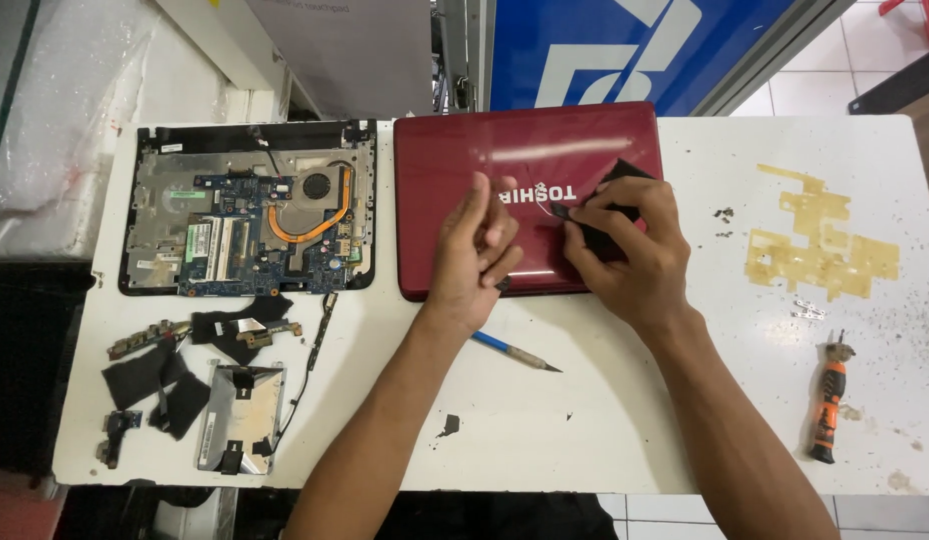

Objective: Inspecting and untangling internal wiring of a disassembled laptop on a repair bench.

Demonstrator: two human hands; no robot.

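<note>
My right hand [630, 255] covers most of the black piece [625, 190] on the red laptop lid [530, 165]; can't tell its shape. Left hand [475, 255] hides the lid's near edge and the blue-handled tool's [515, 350] end. Small metal bits [808, 310] at right too small to tell.

Scuffed white counter [585, 420] holds a red laptop lid [455, 190], stripped laptop base [247, 208], blue-handled knife [515, 351], orange screwdriver [829, 408], loose parts.

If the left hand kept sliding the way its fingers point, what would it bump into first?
The left hand points up across the red laptop lid. It would probably meet only bare lid, then the lid's far edge; height above it is hard to judge.
</note>
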